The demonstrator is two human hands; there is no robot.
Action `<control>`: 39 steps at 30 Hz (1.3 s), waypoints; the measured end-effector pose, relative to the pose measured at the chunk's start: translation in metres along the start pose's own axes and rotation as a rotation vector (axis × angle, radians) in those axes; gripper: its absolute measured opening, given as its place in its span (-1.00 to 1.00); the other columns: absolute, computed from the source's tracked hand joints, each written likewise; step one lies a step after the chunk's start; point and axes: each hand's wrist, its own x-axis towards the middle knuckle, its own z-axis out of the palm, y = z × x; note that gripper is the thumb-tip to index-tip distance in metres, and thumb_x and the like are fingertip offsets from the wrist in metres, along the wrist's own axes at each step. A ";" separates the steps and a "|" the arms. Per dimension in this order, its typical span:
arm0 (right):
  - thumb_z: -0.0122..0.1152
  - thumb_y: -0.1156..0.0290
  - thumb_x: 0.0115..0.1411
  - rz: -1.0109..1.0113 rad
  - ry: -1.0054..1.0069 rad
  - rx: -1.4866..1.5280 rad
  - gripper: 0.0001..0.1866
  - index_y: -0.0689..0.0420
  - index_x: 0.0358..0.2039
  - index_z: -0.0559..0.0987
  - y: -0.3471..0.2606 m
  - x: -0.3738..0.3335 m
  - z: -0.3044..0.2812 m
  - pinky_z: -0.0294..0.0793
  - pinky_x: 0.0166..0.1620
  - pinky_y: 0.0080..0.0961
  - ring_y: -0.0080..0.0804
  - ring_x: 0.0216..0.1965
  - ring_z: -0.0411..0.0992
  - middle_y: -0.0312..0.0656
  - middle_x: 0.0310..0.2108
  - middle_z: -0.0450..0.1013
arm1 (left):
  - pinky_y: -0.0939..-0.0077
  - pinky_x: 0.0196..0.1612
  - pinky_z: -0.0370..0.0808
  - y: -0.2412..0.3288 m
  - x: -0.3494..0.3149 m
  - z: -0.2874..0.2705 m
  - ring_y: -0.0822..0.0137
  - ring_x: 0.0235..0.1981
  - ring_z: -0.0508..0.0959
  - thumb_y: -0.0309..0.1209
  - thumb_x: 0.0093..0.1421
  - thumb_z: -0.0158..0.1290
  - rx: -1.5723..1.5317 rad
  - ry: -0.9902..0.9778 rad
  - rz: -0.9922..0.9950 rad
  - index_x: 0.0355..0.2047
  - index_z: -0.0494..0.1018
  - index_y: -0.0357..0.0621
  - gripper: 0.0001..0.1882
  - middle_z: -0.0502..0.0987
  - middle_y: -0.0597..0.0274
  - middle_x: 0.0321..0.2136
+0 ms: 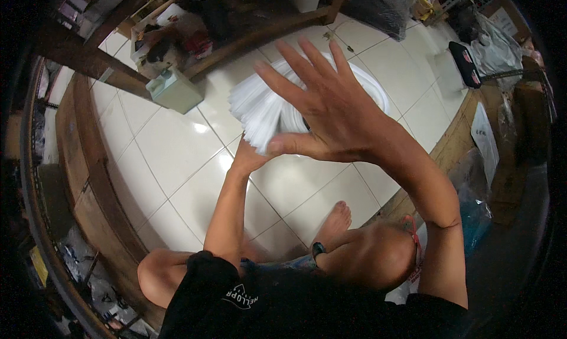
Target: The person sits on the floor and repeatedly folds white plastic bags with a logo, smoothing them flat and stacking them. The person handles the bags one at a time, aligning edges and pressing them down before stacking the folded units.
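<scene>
A thick bundle of thin white strips or sheets [260, 111] is bent into a loop above the tiled floor, its layered ends fanned out on the left. My left hand [253, 154] grips it from underneath near those ends; the bundle hides most of its fingers. Over the loop, nearer to me, my right hand [333, 105] is open with fingers spread and thumb stretched left, holding nothing. It covers the middle of the bundle, and whether the thumb tip touches the strips I cannot tell.
A pale plastic jerrycan [174, 91] stands at the left by a wooden frame [121, 73]. Cluttered goods lie behind it. At the right are a black case [465, 64], a grey plastic bag [496, 46] and cardboard [460, 123]. My bare foot [335, 221] rests on white tiles [177, 161].
</scene>
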 end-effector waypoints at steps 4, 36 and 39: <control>-0.03 -0.51 0.01 -0.094 0.058 0.094 0.03 -0.03 0.33 0.24 -0.016 0.008 0.035 -0.16 0.26 0.42 0.40 0.28 0.06 0.30 0.24 0.16 | 0.35 0.04 0.47 0.023 0.014 0.008 0.28 -0.01 0.50 -0.18 0.08 0.27 -0.366 0.000 -0.488 0.16 0.32 -0.22 -0.31 0.48 0.16 0.01; 0.01 -0.49 0.02 -0.173 0.050 0.160 0.00 0.01 0.29 0.30 -0.027 0.018 0.033 -0.20 0.25 0.45 0.34 0.33 -0.02 0.30 0.28 0.09 | 0.31 0.19 0.35 0.014 0.010 0.002 0.19 0.13 0.43 -0.11 -0.10 0.37 -0.298 0.011 -0.185 0.18 0.33 -0.22 -0.14 0.44 0.02 0.11; 0.00 -0.48 0.03 -0.075 0.007 0.026 0.03 0.01 0.34 0.22 -0.003 0.000 0.019 -0.19 0.27 0.42 0.30 0.35 -0.04 0.28 0.30 0.07 | 0.30 0.16 0.38 0.000 0.011 -0.004 0.17 0.09 0.46 -0.14 -0.13 0.40 -0.080 -0.090 -0.201 0.15 0.34 -0.24 -0.14 0.47 0.02 0.07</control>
